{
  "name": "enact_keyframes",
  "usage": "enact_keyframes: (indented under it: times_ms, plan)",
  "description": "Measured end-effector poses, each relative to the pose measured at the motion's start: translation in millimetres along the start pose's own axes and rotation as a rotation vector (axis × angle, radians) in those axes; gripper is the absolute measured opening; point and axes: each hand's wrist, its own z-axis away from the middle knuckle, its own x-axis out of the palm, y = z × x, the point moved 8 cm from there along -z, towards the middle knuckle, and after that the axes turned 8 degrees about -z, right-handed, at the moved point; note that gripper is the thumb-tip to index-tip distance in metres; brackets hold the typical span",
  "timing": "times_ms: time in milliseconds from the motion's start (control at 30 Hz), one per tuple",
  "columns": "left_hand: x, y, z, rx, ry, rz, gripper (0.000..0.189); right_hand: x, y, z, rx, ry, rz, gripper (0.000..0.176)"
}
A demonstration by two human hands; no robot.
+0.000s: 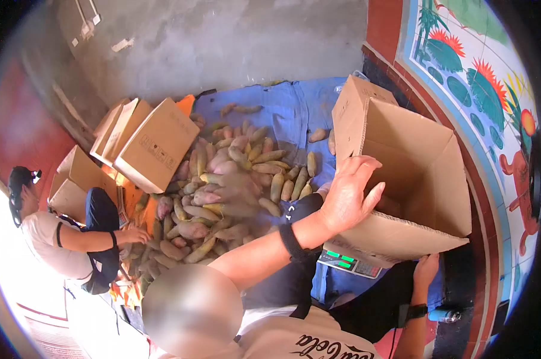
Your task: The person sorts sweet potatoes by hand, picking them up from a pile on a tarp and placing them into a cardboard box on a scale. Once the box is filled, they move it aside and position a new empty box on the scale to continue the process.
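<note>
An open cardboard box [411, 170] stands at the right, tilted in this view, its inner walls showing through the open top. My left hand [351, 194] has its fingers curled at the rim on the box's left side, thumb apart. Low down, my right hand [425, 272] grips the near lower corner of the same box; part of its fingers is hidden. Right below the box is a weighing scale [349, 263] with green lit digits. Beside my left arm lies a large heap of sweet potatoes [216, 191], pinkish and yellow-green, partly blurred.
Another person [64, 239] crouches at the left, one hand at the heap's edge. Several closed cardboard boxes [157, 143] lean behind, with an open box [76, 182] nearby. A blue sheet [282, 113] covers the floor. A painted tile wall [479, 90] borders the right.
</note>
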Motion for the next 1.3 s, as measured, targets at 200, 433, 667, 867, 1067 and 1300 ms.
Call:
enact_keyframes:
  times_ms: [200, 433, 667, 867, 1067, 1300]
  plan:
    - [-35.0, -31.9, 37.5, -0.089, 0.017, -0.034, 0.035, -3.4, -5.0, -0.6, -0.016, 0.0, 0.016, 0.039]
    - [-88.8, -185.1, 180.4, -0.514, -0.095, -0.394, 0.017, -4.2, -2.2, -0.3, 0.004, 0.055, -0.044, 0.032]
    - [-139.2, -283.9, 412.3, -1.227, -0.647, -0.621, 0.026, 1.8, 23.4, -3.2, -0.006, -0.005, 0.044, 0.029]
    - [-168.0, -274.2, 508.4, -1.51, -0.762, -0.822, 0.041, -2.0, 15.2, -4.1, 0.136, -0.047, -0.02, 0.028]
    - [-169.1, -278.6, 522.7, -1.587, -0.636, -0.764, 0.048, -6.6, 20.4, -3.9, -0.041, 0.081, 0.045, 0.023]
    - [-163.1, -294.3, 484.8, -1.44, -0.6, -0.84, 0.057, -8.2, 20.4, -3.4, -0.065, 0.067, 0.082, 0.017]
